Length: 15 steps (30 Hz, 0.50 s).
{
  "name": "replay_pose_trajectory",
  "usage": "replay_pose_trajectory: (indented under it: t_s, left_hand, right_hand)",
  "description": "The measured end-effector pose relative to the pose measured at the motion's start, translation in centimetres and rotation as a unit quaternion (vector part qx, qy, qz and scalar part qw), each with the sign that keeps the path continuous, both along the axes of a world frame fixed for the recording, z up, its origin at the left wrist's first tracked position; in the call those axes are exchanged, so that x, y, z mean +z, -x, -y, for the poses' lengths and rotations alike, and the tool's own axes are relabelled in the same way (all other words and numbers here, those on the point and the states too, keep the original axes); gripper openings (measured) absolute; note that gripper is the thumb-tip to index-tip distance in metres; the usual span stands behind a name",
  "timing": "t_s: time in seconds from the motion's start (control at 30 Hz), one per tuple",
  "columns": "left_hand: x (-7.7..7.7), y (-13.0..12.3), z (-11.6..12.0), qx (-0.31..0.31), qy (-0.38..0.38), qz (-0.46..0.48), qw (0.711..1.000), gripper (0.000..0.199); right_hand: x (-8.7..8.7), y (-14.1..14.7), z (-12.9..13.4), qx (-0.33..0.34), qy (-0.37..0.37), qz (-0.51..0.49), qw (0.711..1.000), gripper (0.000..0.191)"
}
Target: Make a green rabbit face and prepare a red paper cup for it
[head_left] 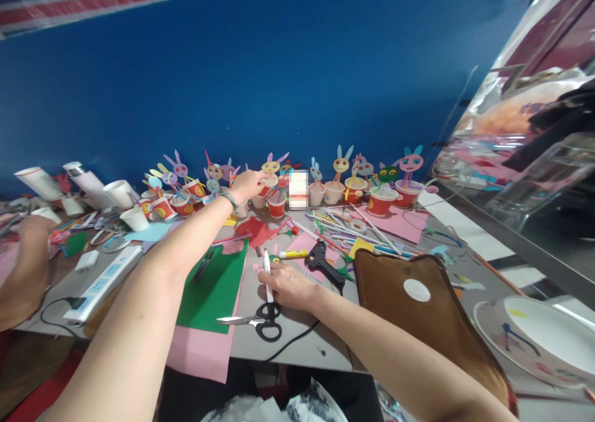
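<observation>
Reaching to the row at the back, my left hand (251, 185) has its fingers closed at the rim of a red and white paper cup (266, 190); a yellow paper rabbit (271, 165) stands up from this cup. My right hand (290, 284) rests low over the table's middle, pinching a white marker (268, 289) that points away from me. Just below it lie open scissors (267, 323) with black handles. Left of the scissors is a green sheet (214, 285) on pink paper (199, 354). A black glue gun (324, 264) and a yellow glue stick or marker (293, 254) lie beyond my right hand.
Several cups with paper animals line the blue wall (297, 69). Loose sticks (362, 230) lie at centre right. A brown cushion-like pad (395, 285) and a round white container (548, 329) are on the right. A power strip (105, 282) and another person's arm (23, 273) are left.
</observation>
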State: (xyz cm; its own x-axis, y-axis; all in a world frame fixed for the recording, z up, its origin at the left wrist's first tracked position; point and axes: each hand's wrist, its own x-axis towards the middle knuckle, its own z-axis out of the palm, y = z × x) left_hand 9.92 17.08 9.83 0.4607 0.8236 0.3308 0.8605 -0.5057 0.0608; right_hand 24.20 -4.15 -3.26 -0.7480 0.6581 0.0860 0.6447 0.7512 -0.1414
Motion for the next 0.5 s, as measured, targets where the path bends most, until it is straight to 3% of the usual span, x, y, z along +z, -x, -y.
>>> replay_pose_trajectory:
  t_s: [0.3,0.5]
  left_hand:
    - [-0.45,0.11,0.92,-0.024,0.0,-0.018,1.0,0.038]
    - [-0.21,-0.08,0.52,0.008,-0.018,-0.023,1.0,0.031]
  right_hand:
    - [-0.57,0.05,-0.19,-0.006,-0.01,-0.019,1.0,0.032]
    - [-0.36,-0.02,-0.14,-0.005,-0.002,-0.014,1.0,0.036]
